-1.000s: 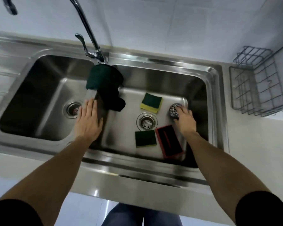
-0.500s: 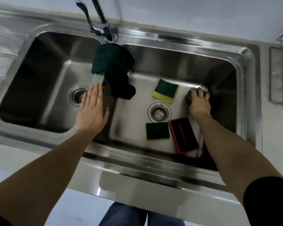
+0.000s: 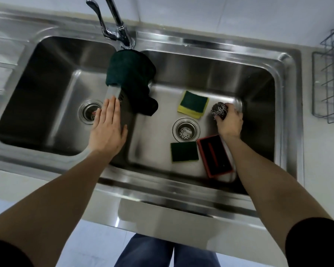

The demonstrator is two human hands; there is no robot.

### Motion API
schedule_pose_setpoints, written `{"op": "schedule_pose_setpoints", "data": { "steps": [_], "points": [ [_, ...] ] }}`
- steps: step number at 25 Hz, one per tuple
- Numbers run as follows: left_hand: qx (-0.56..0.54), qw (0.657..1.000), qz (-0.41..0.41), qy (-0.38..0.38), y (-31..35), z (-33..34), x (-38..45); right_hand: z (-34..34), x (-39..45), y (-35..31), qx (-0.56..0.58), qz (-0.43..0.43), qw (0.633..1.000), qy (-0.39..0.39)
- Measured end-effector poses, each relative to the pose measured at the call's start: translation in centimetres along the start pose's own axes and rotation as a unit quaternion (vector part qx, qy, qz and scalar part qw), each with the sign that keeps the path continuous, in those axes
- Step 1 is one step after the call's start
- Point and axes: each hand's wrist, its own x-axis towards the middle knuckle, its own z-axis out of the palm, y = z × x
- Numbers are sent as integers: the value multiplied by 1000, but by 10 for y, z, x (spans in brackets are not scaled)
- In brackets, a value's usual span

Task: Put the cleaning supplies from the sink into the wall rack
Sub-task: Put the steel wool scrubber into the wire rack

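In the right basin of the steel sink (image 3: pixel 216 45), my right hand (image 3: pixel 229 123) grips a steel wool ball (image 3: pixel 219 110) just above the basin floor. A yellow-and-green sponge (image 3: pixel 193 104) lies left of it. A green scouring pad (image 3: pixel 184 151) and a red-framed black brush (image 3: pixel 215 156) lie near the front wall, beside the drain (image 3: pixel 185 130). My left hand (image 3: pixel 108 130) rests flat, fingers together, on the divider between the basins. The wire wall rack (image 3: pixel 330 83) hangs at the right edge, cut off by the frame.
A dark green cloth (image 3: pixel 131 78) drapes over the divider below the faucet (image 3: pixel 114 22). The left basin (image 3: pixel 46 97) holds only its drain. White counter runs between the sink's right rim and the rack.
My right hand closed around the steel wool ball and lifted it slightly, so the ball now shows past the fingers. The view shifted down and left; my left hand stayed on the divider.
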Motion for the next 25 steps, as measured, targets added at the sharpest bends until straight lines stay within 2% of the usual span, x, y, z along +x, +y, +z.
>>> {"op": "schedule_pose_setpoints", "data": {
  "steps": [3,7,9,13,17,20,23,25],
  "points": [
    [-2,1000,2,1,-1,1,-1,2,-13,-8,139,30,990,-14],
    [-11,1000,10,-5,-2,-1,-2,-10,-38,-17,296,77,951,-29],
    [-19,1000,8,-11,-5,0,-3,-22,-51,-22,347,79,934,-35],
    [-74,997,25,-6,8,-16,2,-76,-76,-30,401,57,914,-1],
    [-154,981,115,33,75,-66,33,-172,-85,-45,376,-8,924,66],
    [-191,961,186,78,147,-122,56,-262,-94,-54,272,-101,943,160],
    [-233,933,251,114,224,-181,65,-346,-99,-49,169,-182,932,263],
    [-261,910,297,126,276,-218,64,-395,-98,-40,114,-192,921,319]
  ]
}}
